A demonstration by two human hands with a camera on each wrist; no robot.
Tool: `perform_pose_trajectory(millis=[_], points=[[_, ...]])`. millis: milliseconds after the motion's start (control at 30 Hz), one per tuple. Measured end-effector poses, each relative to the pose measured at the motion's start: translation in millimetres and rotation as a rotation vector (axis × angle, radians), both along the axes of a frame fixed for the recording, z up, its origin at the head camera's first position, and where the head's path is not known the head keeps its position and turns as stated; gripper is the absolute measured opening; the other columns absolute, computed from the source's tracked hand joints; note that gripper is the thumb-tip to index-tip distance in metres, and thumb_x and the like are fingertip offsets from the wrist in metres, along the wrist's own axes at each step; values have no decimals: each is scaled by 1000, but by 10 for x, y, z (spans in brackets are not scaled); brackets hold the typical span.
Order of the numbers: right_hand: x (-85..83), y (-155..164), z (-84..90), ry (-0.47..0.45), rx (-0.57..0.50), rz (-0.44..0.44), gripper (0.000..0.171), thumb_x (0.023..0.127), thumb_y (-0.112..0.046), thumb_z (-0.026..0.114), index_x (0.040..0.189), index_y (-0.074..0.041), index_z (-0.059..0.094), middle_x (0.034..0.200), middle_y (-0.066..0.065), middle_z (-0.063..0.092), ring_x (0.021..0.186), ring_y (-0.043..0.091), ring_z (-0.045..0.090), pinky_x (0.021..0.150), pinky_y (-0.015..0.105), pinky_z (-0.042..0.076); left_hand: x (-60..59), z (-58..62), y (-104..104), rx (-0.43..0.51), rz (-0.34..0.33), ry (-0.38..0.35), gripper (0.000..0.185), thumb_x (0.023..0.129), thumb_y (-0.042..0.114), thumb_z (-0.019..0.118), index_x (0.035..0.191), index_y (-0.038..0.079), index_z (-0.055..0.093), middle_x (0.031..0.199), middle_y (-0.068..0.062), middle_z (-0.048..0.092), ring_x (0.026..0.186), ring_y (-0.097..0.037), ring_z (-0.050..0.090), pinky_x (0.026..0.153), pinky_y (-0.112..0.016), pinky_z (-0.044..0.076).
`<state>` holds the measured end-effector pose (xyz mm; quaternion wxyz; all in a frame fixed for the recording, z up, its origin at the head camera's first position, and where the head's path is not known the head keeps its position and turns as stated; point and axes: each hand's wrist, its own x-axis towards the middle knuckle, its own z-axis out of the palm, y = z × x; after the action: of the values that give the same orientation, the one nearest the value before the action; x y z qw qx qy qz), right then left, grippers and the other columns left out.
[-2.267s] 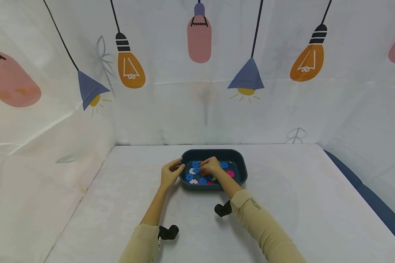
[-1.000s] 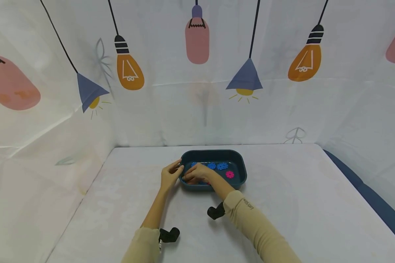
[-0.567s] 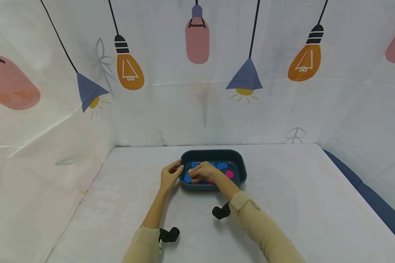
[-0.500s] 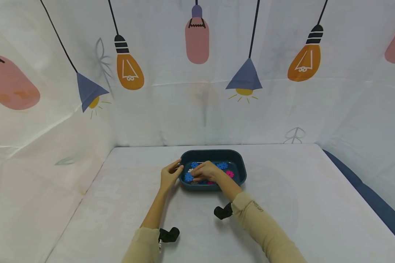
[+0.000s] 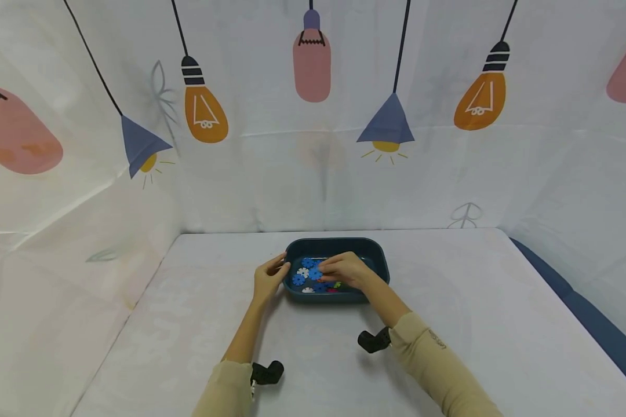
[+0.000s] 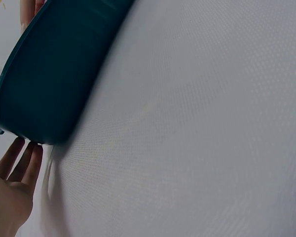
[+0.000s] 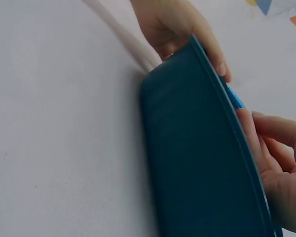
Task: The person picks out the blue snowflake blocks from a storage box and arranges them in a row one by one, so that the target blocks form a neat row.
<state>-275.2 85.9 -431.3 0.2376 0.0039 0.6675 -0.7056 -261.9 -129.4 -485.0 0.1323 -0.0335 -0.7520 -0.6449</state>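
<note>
A dark teal tray (image 5: 362, 298) on the white table holds several small flower-shaped plastic discs in blue, white, red and green. My left hand (image 5: 268, 281) grips the tray's left end, thumb by the rim and fingers against the outer wall; the left wrist view shows those fingers (image 6: 32, 163) on the tray's side. My right hand (image 5: 346, 269) is over the tray's middle, fingertips pinching a blue flower-shaped disc (image 5: 315, 273). In the right wrist view this blue disc (image 7: 234, 98) shows above the rim at the fingertips. The tray's right part is partly hidden under my right hand.
White cloth walls (image 5: 313, 185) printed with lamps and bulbs stand behind and beside the table (image 5: 214, 255). Black wrist mounts (image 5: 268, 372) stick out from both sleeves over the tabletop. Dark blue fabric (image 5: 568, 301) lies along the table's right edge.
My right hand has moved from the tray's left part back toward its middle and right, uncovering discs on the left and hiding the pink one. My left hand has kept its place at the tray's end.
</note>
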Motion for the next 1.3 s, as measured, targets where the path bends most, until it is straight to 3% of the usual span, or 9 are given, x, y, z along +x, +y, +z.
perform_pose_trajectory(millis=[367, 700, 1000, 1300], points=[[286, 170, 126, 43, -71, 1, 31, 81, 1, 61, 107, 16, 55, 90, 13, 63, 74, 18, 64, 73, 29, 51, -2, 5, -6, -4, 14, 2, 33, 82, 18, 64, 113, 8, 62, 111, -12, 61, 97, -25, 58, 79, -30, 49], [652, 195, 64, 74, -77, 46, 36, 78, -3, 64, 106, 17, 55, 89, 13, 64, 73, 18, 65, 71, 30, 51, -1, -2, -9, 7, 11, -27, 33, 82, 21, 64, 113, 10, 63, 112, -11, 60, 98, -24, 58, 77, -30, 50], [865, 101, -162, 91, -55, 103, 29, 81, -5, 63, 101, 15, 60, 89, 14, 65, 72, 16, 64, 70, 29, 51, 5, -10, -7, 21, 9, -11, 33, 81, 22, 65, 112, 10, 63, 112, -11, 60, 97, -25, 58, 75, -28, 50], [950, -63, -432, 42, -93, 38, 29, 80, 1, 61, 104, 17, 57, 92, 18, 64, 74, 19, 65, 70, 30, 51, 10, -15, 1, 8, 6, -8, 33, 82, 21, 64, 112, 10, 63, 112, -10, 60, 98, -24, 58, 75, -28, 50]])
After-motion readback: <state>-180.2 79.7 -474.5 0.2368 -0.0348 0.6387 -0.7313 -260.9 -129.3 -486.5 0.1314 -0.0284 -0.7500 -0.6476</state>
